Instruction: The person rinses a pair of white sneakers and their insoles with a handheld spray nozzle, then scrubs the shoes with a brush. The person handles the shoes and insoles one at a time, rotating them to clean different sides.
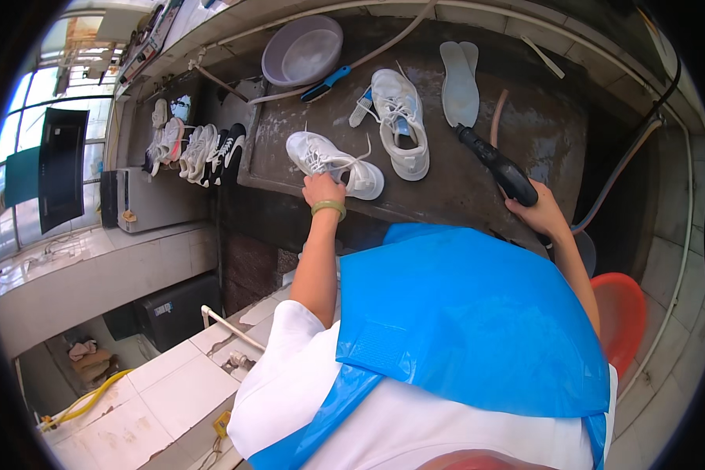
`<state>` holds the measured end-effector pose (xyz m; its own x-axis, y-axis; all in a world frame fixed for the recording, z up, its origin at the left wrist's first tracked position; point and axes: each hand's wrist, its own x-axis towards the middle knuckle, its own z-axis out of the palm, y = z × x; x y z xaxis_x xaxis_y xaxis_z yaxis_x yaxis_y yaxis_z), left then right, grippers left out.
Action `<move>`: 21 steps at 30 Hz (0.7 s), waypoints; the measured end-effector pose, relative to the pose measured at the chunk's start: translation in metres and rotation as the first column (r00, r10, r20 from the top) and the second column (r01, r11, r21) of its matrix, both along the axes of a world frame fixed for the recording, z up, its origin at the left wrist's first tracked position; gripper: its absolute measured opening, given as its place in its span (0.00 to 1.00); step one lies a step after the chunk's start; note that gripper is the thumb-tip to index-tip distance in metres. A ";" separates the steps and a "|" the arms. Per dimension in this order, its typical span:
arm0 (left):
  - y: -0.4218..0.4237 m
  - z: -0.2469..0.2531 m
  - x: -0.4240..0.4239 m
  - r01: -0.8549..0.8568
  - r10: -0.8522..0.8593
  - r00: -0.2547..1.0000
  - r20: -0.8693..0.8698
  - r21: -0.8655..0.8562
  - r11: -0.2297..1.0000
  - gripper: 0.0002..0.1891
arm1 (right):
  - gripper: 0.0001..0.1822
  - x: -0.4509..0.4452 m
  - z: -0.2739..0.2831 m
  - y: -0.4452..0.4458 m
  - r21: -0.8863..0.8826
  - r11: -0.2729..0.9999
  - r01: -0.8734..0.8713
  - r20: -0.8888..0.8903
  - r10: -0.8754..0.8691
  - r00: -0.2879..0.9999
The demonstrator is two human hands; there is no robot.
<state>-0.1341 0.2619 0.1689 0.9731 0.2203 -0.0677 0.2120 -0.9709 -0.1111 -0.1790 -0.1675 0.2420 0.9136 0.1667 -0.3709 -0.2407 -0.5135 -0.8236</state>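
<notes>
My left hand (324, 189) grips the side of a white sneaker (365, 176) near its opening, at the front of a wet dark worktop (470, 194). In my right hand (537, 211) is a black handheld power tool (496, 164), its tip pointing at a pair of pale insoles (462, 88). Between the hands lies a second white sneaker (408, 158) with loose laces. A white-bristled brush (361, 108) with a blue handle rests against its side. Farther back a blue and black brush (326, 83) lies beside a purple-grey basin (302, 53).
Several shoes (200, 153) stand in a row at the left. A hose (388, 47) crosses the back of the worktop, and another hose piece (498, 117) lies by the insoles. A white stick-like tool (542, 57) is at the back right. A red basin (623, 323) stands low at the right.
</notes>
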 end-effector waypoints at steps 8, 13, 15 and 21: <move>0.022 -0.013 0.044 0.098 -0.096 0.995 -0.021 0.090 0.991 0.11 | 0.17 -0.013 -0.003 -0.005 0.054 0.998 -0.020 0.070 0.016 0.997; 0.093 0.004 0.028 -0.056 0.367 0.867 0.337 -0.665 0.744 0.11 | 0.17 -0.029 0.009 -0.020 0.100 0.994 0.041 0.064 -0.047 0.997; 0.099 0.035 0.039 -0.006 0.348 0.824 0.446 -0.608 0.794 0.11 | 0.14 -0.031 0.011 -0.019 0.097 0.995 0.037 0.072 -0.044 0.996; 0.057 0.136 0.103 0.454 -0.315 0.704 0.636 -0.063 0.889 0.10 | 0.12 -0.022 0.021 -0.015 0.108 0.994 0.003 0.096 -0.013 0.995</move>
